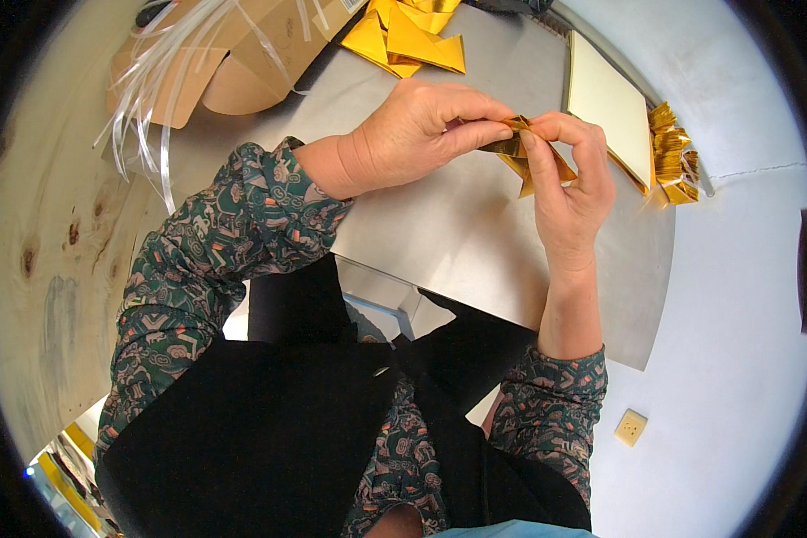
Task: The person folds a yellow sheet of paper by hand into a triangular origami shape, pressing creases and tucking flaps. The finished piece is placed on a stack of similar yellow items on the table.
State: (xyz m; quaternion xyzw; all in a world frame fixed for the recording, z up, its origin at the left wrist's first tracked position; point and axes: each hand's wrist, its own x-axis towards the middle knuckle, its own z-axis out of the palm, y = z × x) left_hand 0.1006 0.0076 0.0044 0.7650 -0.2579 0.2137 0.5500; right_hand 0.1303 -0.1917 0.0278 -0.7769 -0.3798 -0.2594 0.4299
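Note:
Both my hands hold one small piece of folded gold foil paper (516, 170) above the grey table. My left hand (421, 130) pinches its left side between thumb and fingers. On the other side, my right hand (572, 175) grips it near the top with thumb and forefinger. The paper has pointed corners, and one hangs down between the hands. My fingers cover part of its upper edge. Beyond my left hand lie several folded gold paper pieces (403, 40) at the far side of the table.
A brown cardboard box (260, 67) with white plastic strips (166, 76) stands at the far left. At the right, a stack of pale sheets (608, 108) leans by the wall, beside a bundle of gold folded paper (674, 157). The grey table (412, 229) has a curved-looking near edge.

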